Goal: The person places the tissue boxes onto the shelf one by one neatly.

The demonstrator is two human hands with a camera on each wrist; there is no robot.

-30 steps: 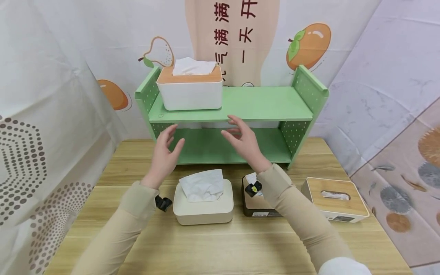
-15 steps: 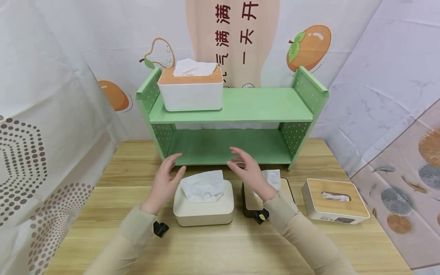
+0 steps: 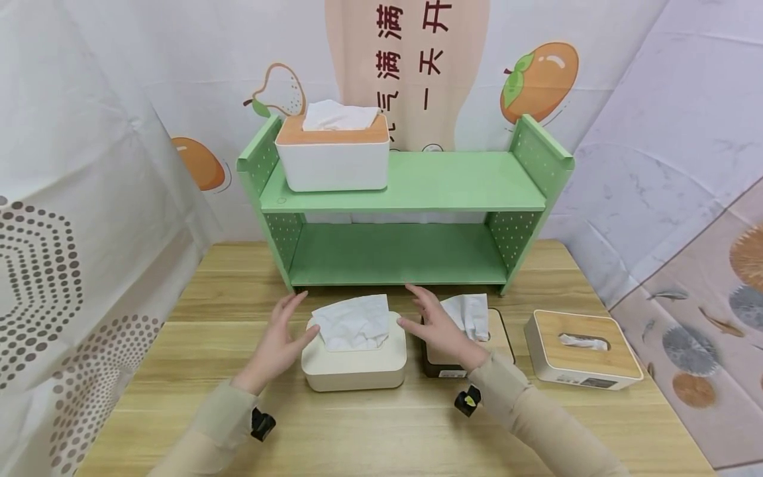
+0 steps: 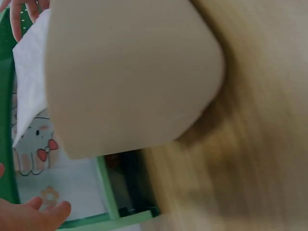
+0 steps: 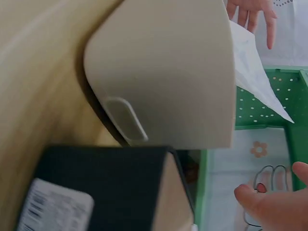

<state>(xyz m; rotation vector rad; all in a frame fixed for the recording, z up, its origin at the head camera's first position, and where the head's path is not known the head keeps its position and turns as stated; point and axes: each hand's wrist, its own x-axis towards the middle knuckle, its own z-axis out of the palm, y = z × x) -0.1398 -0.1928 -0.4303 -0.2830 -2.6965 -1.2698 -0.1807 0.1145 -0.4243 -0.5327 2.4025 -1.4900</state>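
A cream tissue box [image 3: 355,379], a white tissue [image 3: 353,323] standing out of its top, sits on the table between my hands. My left hand [image 3: 275,344] is at its left side, fingers spread and slightly bent, thumb overlapping the lid's edge in the head view. On the other side my right hand [image 3: 438,328] faces it with thumb and fingers apart, in front of a black tissue box [image 3: 503,341] with a wood-coloured lid. Neither hand holds anything. Both wrist views show the cream box's side wall [image 4: 134,82] close by, with fingers of the opposite hand beyond the tissue.
Behind stands a green two-tier shelf [image 3: 465,179]. Its upper tier bears a white tissue box [image 3: 334,165] with a wooden lid at the left. A white, bamboo-topped tissue box [image 3: 584,361] is on the table's right. Printed cloth [image 3: 197,79] hangs around the wooden table [image 3: 381,430].
Both hands have come down and back from in front of the shelf to either side of the cream tissue box. The boxes have stayed in place.
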